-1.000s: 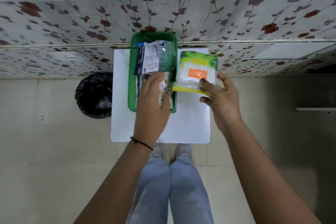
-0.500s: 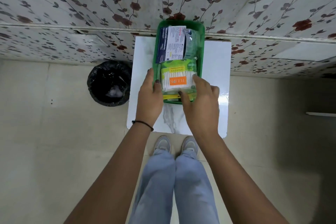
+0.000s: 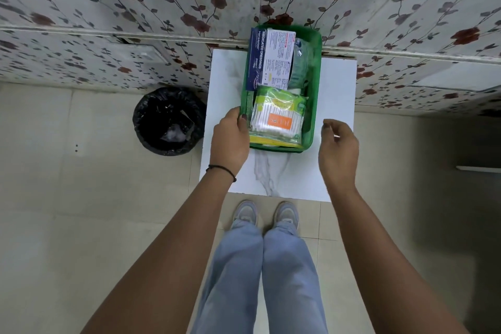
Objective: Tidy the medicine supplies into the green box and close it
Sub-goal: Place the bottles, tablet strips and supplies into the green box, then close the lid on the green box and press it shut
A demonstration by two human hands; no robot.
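The green box (image 3: pixel 314 106) sits at the back of the white bench (image 3: pixel 336 89), against the wall, with the cotton swab pack (image 3: pixel 278 122) lying in its near end and the medicated dressings carton (image 3: pixel 271 59) behind it. My left hand (image 3: pixel 230 141) grips the box's left rim; my right hand (image 3: pixel 337 152) hovers loose, holding nothing. The pack looks light and crinkly, likely slippery, so I'd press it flat. I see no lid.

Hidden and unreadable parts

The orange label (image 3: pixel 280 122) on the cotton bud pack (image 3: pixel 276 122) is blurred; the packet (image 3: pixel 299 68) beneath the dressings box (image 3: pixel 271 58) is mostly hidden.
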